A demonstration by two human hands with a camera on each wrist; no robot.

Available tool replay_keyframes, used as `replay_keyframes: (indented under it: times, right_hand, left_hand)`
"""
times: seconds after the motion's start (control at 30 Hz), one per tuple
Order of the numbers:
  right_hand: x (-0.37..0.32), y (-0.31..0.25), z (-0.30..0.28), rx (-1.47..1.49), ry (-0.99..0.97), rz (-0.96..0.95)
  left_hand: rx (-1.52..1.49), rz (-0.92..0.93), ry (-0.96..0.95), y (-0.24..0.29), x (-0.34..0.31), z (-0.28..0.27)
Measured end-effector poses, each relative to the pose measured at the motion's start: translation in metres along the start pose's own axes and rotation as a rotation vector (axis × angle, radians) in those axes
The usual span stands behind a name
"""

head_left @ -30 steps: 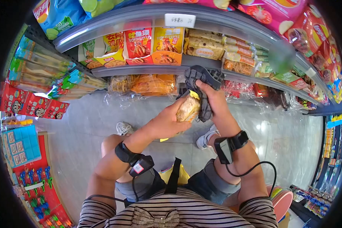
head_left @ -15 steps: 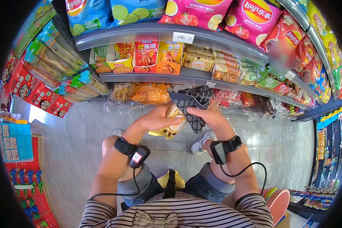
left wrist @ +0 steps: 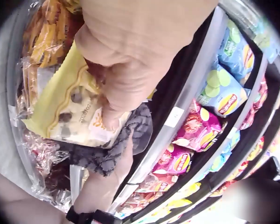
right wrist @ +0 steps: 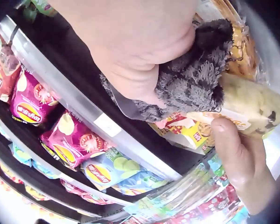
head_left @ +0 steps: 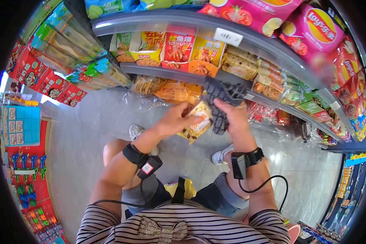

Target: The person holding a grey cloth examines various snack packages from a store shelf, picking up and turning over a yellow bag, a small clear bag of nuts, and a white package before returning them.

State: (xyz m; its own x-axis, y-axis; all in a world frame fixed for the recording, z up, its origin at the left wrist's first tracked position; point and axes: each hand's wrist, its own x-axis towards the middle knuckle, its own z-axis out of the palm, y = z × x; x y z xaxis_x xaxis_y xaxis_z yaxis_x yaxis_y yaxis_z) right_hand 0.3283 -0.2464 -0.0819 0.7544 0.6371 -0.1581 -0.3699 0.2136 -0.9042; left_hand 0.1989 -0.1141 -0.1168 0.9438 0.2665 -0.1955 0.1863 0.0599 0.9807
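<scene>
My left hand (head_left: 171,121) grips a clear-and-yellow packet (head_left: 202,123) of pale snack with dark bits, the thumb across its front label. In the left wrist view, printed digits show on the packet (left wrist: 67,114). A dark grey checked fuzzy cloth (head_left: 219,122) is bunched in my right hand (head_left: 236,118), thumb pressed over it. The cloth lies against the packet's right side. In the right wrist view the cloth (right wrist: 191,81) covers one end of the packet (right wrist: 256,100), and the right hand's fingertips are hidden.
A shelf of boxed snacks (head_left: 177,49) stands just beyond my hands, chip bags (head_left: 248,16) above it. Plastic-wrapped orange packs (head_left: 177,90) lie low behind the left hand. Hanging packets (head_left: 44,77) are at the left. Grey tiled floor (head_left: 89,130) lies below.
The packet has turned in the left hand and its label now faces up. The cloth, apart from the packet half a second ago, is against its side. The head view has shifted.
</scene>
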Motion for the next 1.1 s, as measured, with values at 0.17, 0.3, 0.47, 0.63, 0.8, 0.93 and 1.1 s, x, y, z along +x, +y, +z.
replay_keyframes:
  times: [0.17, 0.3, 0.47, 0.63, 0.8, 0.93, 1.1]
  right_hand:
    - [0.004, -0.019, -0.021, 0.180, -0.002, 0.048]
    - [-0.001, -0.018, -0.022, 0.191, -0.080, -0.046]
    - [-0.017, -0.004, 0.006, 0.116, -0.062, -0.108]
    - [-0.037, 0.032, 0.037, -0.474, -0.297, -0.284]
    - [-0.048, 0.022, 0.042, -0.450, -0.416, -0.249]
    - [-0.054, 0.019, 0.024, -0.261, -0.466, 0.194]
    - [-0.040, 0.024, 0.004, -0.158, -0.288, 0.335]
  left_hand:
    - [-0.215, -0.144, 0.056, 0.020, -0.017, -0.025]
    - [-0.959, -0.184, -0.002, 0.026, -0.019, -0.034]
    - [-1.154, -0.177, -0.360, 0.017, -0.007, -0.028]
    - [-1.416, -0.102, 0.047, -0.006, 0.008, 0.014]
    - [-1.219, 0.042, 0.060, -0.014, 0.015, -0.008]
    - [-0.669, -0.008, 0.269, 0.011, 0.000, -0.020]
    - [-0.504, 0.188, 0.395, 0.020, 0.002, -0.015]
